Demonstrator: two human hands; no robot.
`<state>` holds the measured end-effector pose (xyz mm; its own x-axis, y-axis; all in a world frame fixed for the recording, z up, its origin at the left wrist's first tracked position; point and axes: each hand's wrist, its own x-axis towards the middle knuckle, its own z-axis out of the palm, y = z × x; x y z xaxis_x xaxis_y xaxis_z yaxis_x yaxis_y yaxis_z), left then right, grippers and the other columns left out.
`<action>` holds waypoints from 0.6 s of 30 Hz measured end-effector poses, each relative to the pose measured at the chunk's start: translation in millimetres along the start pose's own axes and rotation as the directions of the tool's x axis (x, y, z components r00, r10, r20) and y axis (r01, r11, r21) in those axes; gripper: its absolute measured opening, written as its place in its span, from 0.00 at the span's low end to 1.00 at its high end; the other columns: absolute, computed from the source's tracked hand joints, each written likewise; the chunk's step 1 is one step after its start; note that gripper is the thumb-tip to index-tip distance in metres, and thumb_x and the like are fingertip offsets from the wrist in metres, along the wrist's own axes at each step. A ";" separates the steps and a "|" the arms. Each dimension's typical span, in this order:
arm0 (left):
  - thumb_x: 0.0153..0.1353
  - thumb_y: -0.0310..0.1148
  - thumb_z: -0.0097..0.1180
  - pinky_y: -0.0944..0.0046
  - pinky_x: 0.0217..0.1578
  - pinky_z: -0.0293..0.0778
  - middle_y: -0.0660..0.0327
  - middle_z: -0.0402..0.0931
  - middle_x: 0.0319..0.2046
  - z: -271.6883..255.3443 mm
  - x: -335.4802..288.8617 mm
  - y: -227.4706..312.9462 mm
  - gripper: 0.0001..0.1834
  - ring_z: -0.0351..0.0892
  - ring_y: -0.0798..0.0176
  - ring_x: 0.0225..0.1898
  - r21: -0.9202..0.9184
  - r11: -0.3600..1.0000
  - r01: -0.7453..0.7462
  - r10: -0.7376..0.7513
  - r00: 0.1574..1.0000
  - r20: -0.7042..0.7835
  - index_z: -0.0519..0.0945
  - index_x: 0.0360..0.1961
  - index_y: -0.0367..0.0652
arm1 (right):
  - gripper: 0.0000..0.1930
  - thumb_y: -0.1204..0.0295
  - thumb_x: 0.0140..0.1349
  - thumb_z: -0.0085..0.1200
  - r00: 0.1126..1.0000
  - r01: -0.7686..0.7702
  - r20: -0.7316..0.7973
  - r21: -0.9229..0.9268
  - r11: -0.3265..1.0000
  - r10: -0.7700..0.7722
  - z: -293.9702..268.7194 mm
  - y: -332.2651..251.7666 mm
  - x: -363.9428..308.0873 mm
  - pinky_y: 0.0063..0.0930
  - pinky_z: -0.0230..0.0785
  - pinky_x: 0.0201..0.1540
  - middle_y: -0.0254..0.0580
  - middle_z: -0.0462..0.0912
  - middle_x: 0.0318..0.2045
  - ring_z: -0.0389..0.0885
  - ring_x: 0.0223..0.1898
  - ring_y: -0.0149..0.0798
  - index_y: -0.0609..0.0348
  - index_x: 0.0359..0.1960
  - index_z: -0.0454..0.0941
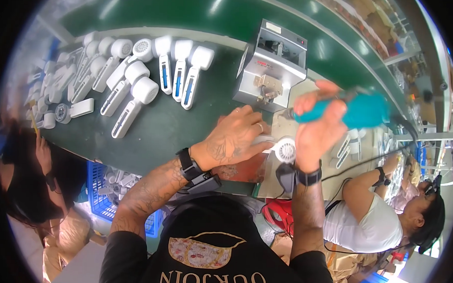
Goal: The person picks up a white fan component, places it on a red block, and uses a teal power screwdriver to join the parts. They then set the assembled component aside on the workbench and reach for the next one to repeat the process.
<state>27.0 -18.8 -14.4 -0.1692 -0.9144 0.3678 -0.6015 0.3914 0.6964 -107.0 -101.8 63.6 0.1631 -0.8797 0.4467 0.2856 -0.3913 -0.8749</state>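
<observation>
My right hand [320, 130] is wrapped round a teal power screwdriver [362, 110], held above the bench with its tip pointing left. Under my left hand [234, 138] lies a white handheld device with a round grilled head [285, 150]; the fingers press round its handle, which they mostly hide. Its head shows just beside my right wrist. Whether the screwdriver touches anything cannot be made out. Further left stand and lie several similar white devices [144, 91], some with a blue strip in the handle.
A grey metal machine [272, 63] stands beyond my hands. A black cable [410, 129] hangs from the screwdriver. A blue crate [99, 194] with white parts sits below the bench edge at left. One person [368, 221] works at right, another [30, 179] at left.
</observation>
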 end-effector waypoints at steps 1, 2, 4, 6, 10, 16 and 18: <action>0.55 0.40 0.68 0.55 0.48 0.72 0.60 0.75 0.37 -2.3 0.9 -1.1 0.17 0.73 0.54 0.43 0.081 0.995 -0.057 0.060 0.998 -0.037 0.82 0.43 0.44 | 0.30 0.44 0.71 0.47 0.999 0.038 -0.004 -0.135 0.990 -0.038 7.0 3.1 8.2 0.26 0.65 0.27 0.37 0.72 0.22 0.72 0.23 0.33 0.67 0.46 0.73; 0.55 0.40 0.68 0.55 0.48 0.72 0.60 0.75 0.37 -5.4 0.1 -2.4 0.17 0.73 0.54 0.43 0.088 0.994 -0.062 0.066 0.997 -0.044 0.82 0.43 0.44 | 0.25 0.52 0.75 0.45 0.999 0.030 0.042 -0.096 0.995 -0.026 9.1 9.1 15.2 0.27 0.68 0.29 0.38 0.74 0.23 0.74 0.24 0.34 0.69 0.46 0.74; 0.54 0.41 0.67 0.55 0.47 0.73 0.61 0.75 0.38 -10.2 -5.9 -3.5 0.18 0.74 0.55 0.44 0.139 0.985 -0.102 0.104 0.994 -0.012 0.82 0.45 0.46 | 0.24 0.53 0.75 0.44 0.998 0.012 0.063 -0.105 0.994 -0.005 20.8 19.8 25.0 0.26 0.68 0.29 0.37 0.74 0.23 0.74 0.24 0.33 0.69 0.45 0.74; 0.56 0.42 0.65 0.54 0.48 0.72 0.59 0.75 0.38 -16.7 -11.9 -4.9 0.19 0.74 0.53 0.44 0.137 0.986 -0.091 0.094 0.995 -0.018 0.81 0.44 0.44 | 0.21 0.57 0.76 0.42 0.991 0.034 0.130 -0.167 0.985 -0.012 37.1 24.5 31.1 0.25 0.67 0.30 0.37 0.75 0.23 0.75 0.25 0.32 0.68 0.46 0.74; 0.56 0.43 0.63 0.52 0.51 0.71 0.54 0.75 0.41 -1.2 -18.6 -16.6 0.20 0.73 0.49 0.47 0.098 0.973 -0.208 0.220 0.965 -0.140 0.80 0.44 0.40 | 0.10 0.69 0.70 0.50 0.862 0.495 0.387 -0.498 0.712 -0.328 18.8 65.7 32.6 0.26 0.68 0.31 0.35 0.79 0.25 0.76 0.26 0.33 0.59 0.48 0.76; 0.56 0.44 0.63 0.52 0.48 0.73 0.58 0.72 0.40 17.3 -15.2 -3.5 0.21 0.72 0.52 0.50 0.112 0.982 -0.151 0.165 0.978 -0.127 0.78 0.45 0.42 | 0.16 0.59 0.72 0.53 0.985 -0.150 0.086 0.045 0.988 0.146 3.0 50.1 13.3 0.26 0.67 0.31 0.38 0.73 0.24 0.72 0.26 0.32 0.63 0.43 0.72; 0.56 0.44 0.63 0.52 0.49 0.73 0.57 0.72 0.40 18.7 -14.7 -6.2 0.21 0.73 0.52 0.49 0.064 0.988 -0.138 0.145 0.983 -0.114 0.78 0.45 0.42 | 0.21 0.53 0.70 0.54 0.980 -0.166 0.119 0.035 0.985 0.161 1.0 42.1 8.8 0.27 0.67 0.31 0.37 0.72 0.24 0.72 0.27 0.32 0.63 0.44 0.72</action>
<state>18.6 -9.6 -35.6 -0.1643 -0.8302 0.5327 -0.6214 0.5065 0.5977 -92.6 -125.7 30.9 0.3183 -0.8927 0.3191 0.2875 -0.2299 -0.9298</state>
